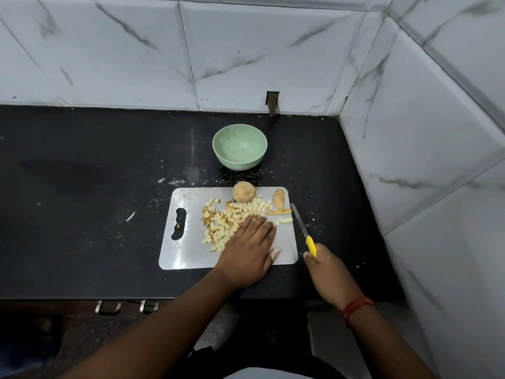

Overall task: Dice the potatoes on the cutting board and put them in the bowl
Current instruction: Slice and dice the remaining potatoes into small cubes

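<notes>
Black stone counter (82, 173) set into a corner of white marbled wall tiles (273, 50) is what the work is laid out on, with two metal drawer handles (108, 307) seen under its near edge. Nearest, the right hand (326, 272) is curled round the yellow handle of a knife (304, 231), whose blade is held off the right edge of the cutting board (191, 250), clear of the food. The left hand (247, 247) is laid flat on the board, fingers straight, its fingertips pressed against the heap of diced potato (226, 222). The cubes appear to be being gathered, and this is best done with the palm kept low and the sweep made slowly, so that none are pushed over the board's edge; the blade is better kept pointed away meanwhile. Just right of the heap, a few uncut strips (284, 216) are left, and a skin-on slice (279, 198) lies beyond them. At the board's far edge a whole potato (243, 192) is not yet cut, so the dicing is judged unfinished. Farther back, apart from the board, the green bowl (240, 147) is seen upright, with nothing in it.
</notes>
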The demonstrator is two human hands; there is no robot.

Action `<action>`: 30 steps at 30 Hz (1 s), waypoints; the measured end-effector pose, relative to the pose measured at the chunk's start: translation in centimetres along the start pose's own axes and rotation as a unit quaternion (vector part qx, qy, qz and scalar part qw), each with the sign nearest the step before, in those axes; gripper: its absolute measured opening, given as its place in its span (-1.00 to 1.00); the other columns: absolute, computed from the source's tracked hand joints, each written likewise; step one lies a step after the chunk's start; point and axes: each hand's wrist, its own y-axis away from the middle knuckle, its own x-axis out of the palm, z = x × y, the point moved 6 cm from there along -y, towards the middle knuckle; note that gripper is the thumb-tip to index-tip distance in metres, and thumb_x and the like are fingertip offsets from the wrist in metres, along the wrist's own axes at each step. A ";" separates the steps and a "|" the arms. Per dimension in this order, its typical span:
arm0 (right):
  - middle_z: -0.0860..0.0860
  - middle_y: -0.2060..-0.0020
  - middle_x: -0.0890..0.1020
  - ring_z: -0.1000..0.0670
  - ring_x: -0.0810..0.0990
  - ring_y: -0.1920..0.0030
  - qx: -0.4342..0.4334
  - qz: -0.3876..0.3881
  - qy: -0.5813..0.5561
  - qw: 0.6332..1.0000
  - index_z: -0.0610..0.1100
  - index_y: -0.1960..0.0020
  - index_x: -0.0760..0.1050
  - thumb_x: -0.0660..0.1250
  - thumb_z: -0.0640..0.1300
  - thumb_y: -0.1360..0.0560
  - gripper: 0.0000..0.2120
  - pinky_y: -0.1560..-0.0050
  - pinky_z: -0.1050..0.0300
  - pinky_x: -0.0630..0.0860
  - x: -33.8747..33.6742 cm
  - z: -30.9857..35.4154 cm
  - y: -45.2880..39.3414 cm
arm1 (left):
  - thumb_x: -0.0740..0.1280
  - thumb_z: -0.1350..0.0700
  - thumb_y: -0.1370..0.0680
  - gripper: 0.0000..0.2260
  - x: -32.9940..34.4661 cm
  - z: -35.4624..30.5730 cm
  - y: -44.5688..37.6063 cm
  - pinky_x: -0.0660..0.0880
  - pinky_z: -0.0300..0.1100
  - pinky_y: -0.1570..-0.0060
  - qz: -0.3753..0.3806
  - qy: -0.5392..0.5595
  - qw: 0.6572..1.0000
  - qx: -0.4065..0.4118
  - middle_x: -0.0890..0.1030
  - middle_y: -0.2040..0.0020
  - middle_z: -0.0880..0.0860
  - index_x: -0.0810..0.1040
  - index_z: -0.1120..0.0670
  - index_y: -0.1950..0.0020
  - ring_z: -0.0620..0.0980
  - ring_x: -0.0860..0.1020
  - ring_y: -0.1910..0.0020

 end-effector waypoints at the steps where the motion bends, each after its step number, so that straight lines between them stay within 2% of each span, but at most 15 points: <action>1: -0.06 0.24 0.53 -0.02 0.51 0.25 -0.001 -0.013 -0.013 1.000 -0.14 0.02 0.41 0.15 -0.04 -0.65 -0.81 0.25 0.08 0.39 -0.3 0.0 -0.1 | 0.12 -0.12 -0.71 -0.50 -0.1 -0.5 -0.5 0.18 0.12 -0.57 0.000 0.008 1.000 0.021 0.52 -0.42 0.15 0.49 0.20 -0.46 0.14 0.39 -0.48; 5: -0.04 0.30 0.50 -0.01 0.48 0.28 -0.004 -0.053 -0.061 0.997 -0.17 0.09 0.41 0.17 -0.04 -0.64 -0.78 0.20 0.04 0.40 -1.1 0.1 -0.2 | 0.05 -0.16 -0.71 -0.43 0.6 -2.2 -3.2 0.07 0.02 -0.62 0.049 0.017 0.995 0.080 0.37 -0.56 0.17 0.38 0.20 -0.55 0.12 0.28 -0.56; 9: -0.03 0.32 0.48 0.01 0.46 0.31 -0.007 -0.060 -0.071 0.996 -0.16 0.08 0.41 0.17 -0.04 -0.65 -0.78 0.24 0.06 0.39 -1.6 0.2 -0.2 | -0.03 -0.22 -0.72 -0.36 1.9 -2.1 -5.3 -0.03 0.00 -0.63 0.108 0.005 0.992 0.066 0.24 -0.64 0.16 0.26 0.21 -0.61 0.11 0.15 -0.63; 13: -0.04 0.31 0.49 0.01 0.47 0.31 0.004 -0.054 -0.068 0.996 -0.15 0.06 0.41 0.15 -0.02 -0.65 -0.77 0.25 0.06 0.40 -1.7 -0.4 -0.2 | -0.05 -0.23 -0.72 -0.35 2.3 -0.8 -3.5 -0.14 -0.07 -0.61 0.109 0.020 0.992 0.055 0.23 -0.64 0.15 0.21 0.22 -0.64 0.10 0.13 -0.64; 17: 0.01 0.31 0.46 0.05 0.45 0.30 0.006 -0.040 -0.063 0.997 -0.11 0.06 0.38 0.14 -0.02 -0.66 -0.80 0.30 0.12 0.36 -1.4 -0.9 -0.2 | -0.13 -0.25 -0.71 -0.32 1.7 1.0 -1.4 0.00 -0.02 -0.61 0.093 0.031 0.995 0.023 0.35 -0.59 0.14 0.34 0.20 -0.59 0.12 0.27 -0.58; 20: 0.02 0.30 0.45 0.06 0.45 0.31 0.008 -0.023 -0.048 0.999 -0.09 0.02 0.38 0.12 -0.01 -0.66 -0.82 0.29 0.14 0.35 -1.0 -1.0 -0.5 | -0.02 -0.20 -0.72 -0.39 1.5 1.7 -1.1 0.10 0.02 -0.59 0.086 -0.010 0.996 0.026 0.47 -0.50 0.15 0.45 0.21 -0.51 0.12 0.38 -0.51; 24: -0.03 0.25 0.51 0.01 0.50 0.28 0.004 0.014 0.014 1.000 -0.12 -0.08 0.40 0.11 -0.03 -0.66 -0.82 0.31 0.11 0.37 -0.3 -0.4 -1.1 | 0.04 -0.18 -0.72 -0.43 1.3 2.1 -1.1 0.13 0.05 -0.61 0.085 0.005 0.996 0.025 0.42 -0.52 0.15 0.44 0.20 -0.52 0.13 0.31 -0.55; 28: -0.11 0.14 0.57 -0.11 0.58 0.14 0.015 0.016 0.104 0.994 -0.16 -0.14 0.37 0.11 -0.05 -0.66 -0.80 0.18 0.07 0.46 0.2 0.3 -2.3 | 0.04 -0.18 -0.72 -0.44 0.7 1.7 -1.6 0.09 0.05 -0.61 0.074 -0.003 0.996 0.050 0.40 -0.53 0.18 0.43 0.19 -0.51 0.14 0.30 -0.56; 30: -0.11 0.12 0.56 -0.11 0.57 0.13 0.024 0.014 0.130 0.991 -0.19 -0.18 0.36 0.10 -0.06 -0.66 -0.78 0.14 0.07 0.47 0.3 0.6 -2.9 | -0.02 -0.20 -0.72 -0.41 0.7 1.7 -2.2 0.03 0.05 -0.62 0.091 -0.005 0.995 0.039 0.33 -0.58 0.18 0.36 0.19 -0.56 0.14 0.24 -0.59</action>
